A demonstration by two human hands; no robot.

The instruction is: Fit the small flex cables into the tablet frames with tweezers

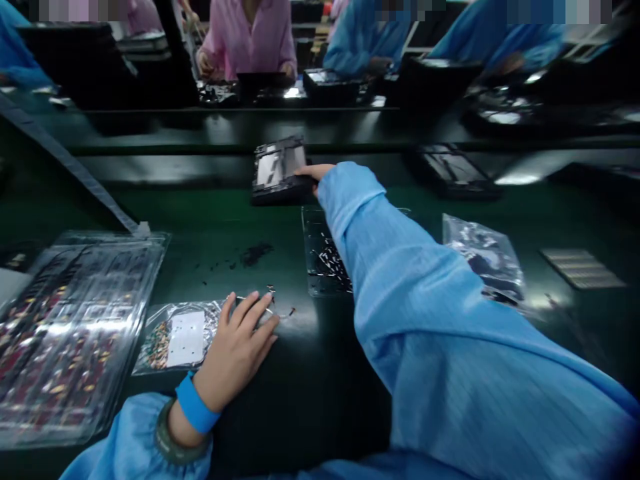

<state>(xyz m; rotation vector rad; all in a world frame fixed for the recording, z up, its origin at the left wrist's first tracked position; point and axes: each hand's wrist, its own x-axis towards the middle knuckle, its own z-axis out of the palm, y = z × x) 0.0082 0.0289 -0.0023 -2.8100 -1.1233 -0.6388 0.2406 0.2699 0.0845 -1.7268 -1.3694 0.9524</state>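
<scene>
My right hand (319, 173) reaches far forward, its fingers closed on the right edge of a black rectangular frame-like device (280, 168) with pale panels inside. The device is tilted at the conveyor's near side; blur hides its details. My left hand (240, 347) lies palm down with fingers spread on the green table. Its fingertips rest by a few thin wires with small connectors (273, 300). Under and beside that hand is a clear plastic bag (159, 343) of tiny coppery parts with a white label (186, 339).
Clear trays of small circuit parts (65, 333) are stacked at left. A clear tray of small black strips (327, 260) sits beneath my right forearm. Farther right are a plastic bag (483, 253), a ridged plate (583, 268) and another black device (455, 170). Co-workers (250, 40) sit across.
</scene>
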